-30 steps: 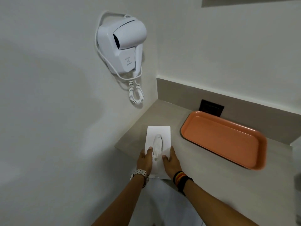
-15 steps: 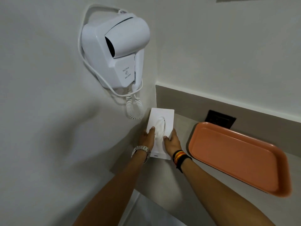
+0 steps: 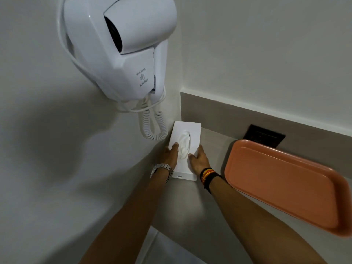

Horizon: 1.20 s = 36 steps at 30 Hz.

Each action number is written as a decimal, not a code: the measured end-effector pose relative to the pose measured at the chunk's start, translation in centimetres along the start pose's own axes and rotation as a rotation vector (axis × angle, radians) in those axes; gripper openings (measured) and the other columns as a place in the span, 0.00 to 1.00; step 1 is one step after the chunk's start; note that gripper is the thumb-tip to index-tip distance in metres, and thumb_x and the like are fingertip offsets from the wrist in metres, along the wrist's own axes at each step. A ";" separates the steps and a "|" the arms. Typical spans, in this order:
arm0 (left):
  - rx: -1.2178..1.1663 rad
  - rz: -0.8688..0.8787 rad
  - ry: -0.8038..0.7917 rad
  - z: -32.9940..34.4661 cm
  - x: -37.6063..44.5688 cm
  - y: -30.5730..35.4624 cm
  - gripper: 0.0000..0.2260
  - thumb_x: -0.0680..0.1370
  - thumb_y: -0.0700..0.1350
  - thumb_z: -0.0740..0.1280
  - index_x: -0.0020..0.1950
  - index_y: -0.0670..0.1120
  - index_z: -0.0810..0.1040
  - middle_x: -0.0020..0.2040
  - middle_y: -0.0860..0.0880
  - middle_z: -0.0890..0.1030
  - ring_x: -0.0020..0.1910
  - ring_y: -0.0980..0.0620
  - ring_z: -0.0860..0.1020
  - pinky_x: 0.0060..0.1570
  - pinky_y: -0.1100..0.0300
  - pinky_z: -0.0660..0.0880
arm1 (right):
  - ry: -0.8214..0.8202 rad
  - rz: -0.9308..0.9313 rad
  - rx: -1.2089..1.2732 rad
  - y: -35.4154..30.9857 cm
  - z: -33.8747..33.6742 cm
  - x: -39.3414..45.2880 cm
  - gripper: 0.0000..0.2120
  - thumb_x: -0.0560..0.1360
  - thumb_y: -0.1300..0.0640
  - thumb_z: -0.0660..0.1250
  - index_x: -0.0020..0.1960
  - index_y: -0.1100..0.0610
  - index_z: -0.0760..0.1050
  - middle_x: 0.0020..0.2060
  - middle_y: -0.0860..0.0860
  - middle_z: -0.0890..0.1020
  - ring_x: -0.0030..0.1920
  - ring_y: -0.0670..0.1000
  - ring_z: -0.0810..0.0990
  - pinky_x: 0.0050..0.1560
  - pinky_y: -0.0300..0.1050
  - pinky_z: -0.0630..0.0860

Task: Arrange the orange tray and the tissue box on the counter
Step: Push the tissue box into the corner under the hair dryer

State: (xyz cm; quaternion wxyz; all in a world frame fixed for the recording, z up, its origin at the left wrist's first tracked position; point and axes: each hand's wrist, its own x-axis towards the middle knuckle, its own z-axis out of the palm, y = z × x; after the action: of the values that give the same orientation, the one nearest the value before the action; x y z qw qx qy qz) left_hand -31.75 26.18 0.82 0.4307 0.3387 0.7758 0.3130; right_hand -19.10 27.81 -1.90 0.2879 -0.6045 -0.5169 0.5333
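The white tissue box [image 3: 190, 130], a tissue poking from its top slot, lies flat on the beige counter [image 3: 192, 216] in the back left corner, close to both walls. My left hand [image 3: 171, 153] grips its left side and my right hand [image 3: 198, 159] its right side, thumbs on top. The empty orange tray [image 3: 282, 183] rests on the counter to the right, apart from the box and near the backsplash.
A white wall-mounted hair dryer [image 3: 122, 48] hangs on the left wall right above the box, its coiled cord [image 3: 152, 124] dangling beside the box's far left corner. A black wall socket [image 3: 264, 135] sits in the backsplash behind the tray. The counter's front edge is below my forearms.
Both hands have slid the tissue box from the counter's front edge back into the corner under the hair dryer. The tray has stayed where it was.
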 end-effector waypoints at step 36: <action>0.743 0.311 0.043 1.5 -4.3 -6.9 0.38 0.82 0.63 0.47 0.79 0.43 0.32 0.80 0.45 0.30 0.79 0.47 0.33 0.77 0.47 0.33 | 0.077 -0.388 -1.045 14.8 -4.4 -14.8 0.34 0.82 0.35 0.44 0.82 0.50 0.50 0.82 0.53 0.50 0.82 0.52 0.45 0.79 0.62 0.43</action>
State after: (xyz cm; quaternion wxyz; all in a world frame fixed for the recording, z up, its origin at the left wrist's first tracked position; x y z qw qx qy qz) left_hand -30.54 19.11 -3.23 0.2103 0.5780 0.7844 0.0798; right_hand -8.68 10.43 -8.92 0.0616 -0.5796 -0.8035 0.1210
